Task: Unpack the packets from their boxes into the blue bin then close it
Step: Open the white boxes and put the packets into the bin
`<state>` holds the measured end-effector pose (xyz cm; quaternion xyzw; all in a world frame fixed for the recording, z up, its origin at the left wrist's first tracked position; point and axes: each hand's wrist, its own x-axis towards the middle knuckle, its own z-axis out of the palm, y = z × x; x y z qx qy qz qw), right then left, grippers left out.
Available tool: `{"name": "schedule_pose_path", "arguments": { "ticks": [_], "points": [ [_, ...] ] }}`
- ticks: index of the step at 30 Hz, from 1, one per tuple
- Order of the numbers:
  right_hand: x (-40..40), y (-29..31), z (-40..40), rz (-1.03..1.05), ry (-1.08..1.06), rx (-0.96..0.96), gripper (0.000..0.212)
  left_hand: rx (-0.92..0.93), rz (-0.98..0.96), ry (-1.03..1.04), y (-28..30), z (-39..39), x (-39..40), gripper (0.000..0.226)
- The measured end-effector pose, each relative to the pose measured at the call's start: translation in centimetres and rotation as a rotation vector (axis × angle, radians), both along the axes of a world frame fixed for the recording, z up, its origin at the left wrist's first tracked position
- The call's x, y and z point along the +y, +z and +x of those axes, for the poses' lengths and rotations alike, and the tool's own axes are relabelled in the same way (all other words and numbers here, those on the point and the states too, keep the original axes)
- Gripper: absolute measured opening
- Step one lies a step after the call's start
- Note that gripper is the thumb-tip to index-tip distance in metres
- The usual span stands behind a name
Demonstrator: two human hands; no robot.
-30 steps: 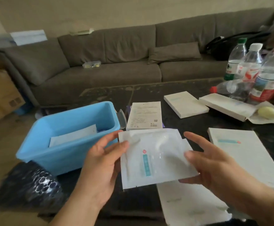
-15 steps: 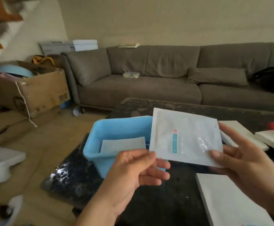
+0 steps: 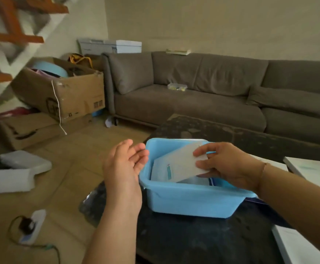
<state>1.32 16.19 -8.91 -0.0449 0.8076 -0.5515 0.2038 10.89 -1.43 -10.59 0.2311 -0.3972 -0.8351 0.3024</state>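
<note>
The blue bin point(image 3: 191, 202) stands open on the dark table point(image 3: 193, 242). My right hand point(image 3: 224, 166) reaches over the bin and pinches a white packet point(image 3: 178, 164) with a teal stripe by its right edge; the packet tilts down into the bin, over another packet lying inside. My left hand point(image 3: 125, 168) hovers just left of the bin's rim, fingers relaxed, holding nothing. White flat boxes lie at the table's right edge point(image 3: 311, 168) and near corner point(image 3: 300, 248).
A grey sofa point(image 3: 212, 96) runs behind the table. Cardboard boxes point(image 3: 60, 92) stand at the left, white foam pieces point(image 3: 12, 174) and a power strip point(image 3: 31, 225) lie on the wooden floor.
My right hand has carried the packet left and down into the bin. My left hand let go of it and now hovers beside the bin. The view swung left.
</note>
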Motion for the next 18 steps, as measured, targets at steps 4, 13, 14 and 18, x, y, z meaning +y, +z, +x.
{"name": "schedule_pose_path", "arguments": {
  "ticks": [4, 13, 14, 18],
  "points": [
    [-0.1, -0.5, 0.0, 0.211, 0.108, 0.012, 0.015, -0.025, -0.093, 0.000, -0.1, -0.1, 0.1, 0.011],
    [0.6, 1.1, -1.4, 0.928, 0.385, 0.248, 0.046, -0.032, -0.076, -0.004, -0.1, -0.3, -0.2, 0.012],
    [0.4, 0.9, -1.4, 0.960, 0.409, 0.262, 0.046, -0.030, -0.076, -0.005, 0.0, -0.3, -0.2, 0.012],
    [-0.3, 0.1, -1.5, 0.951, 0.490, 0.192, 0.058, -0.028, -0.111, 0.002, -0.2, -0.3, 0.0, 0.011]
  ]
}}
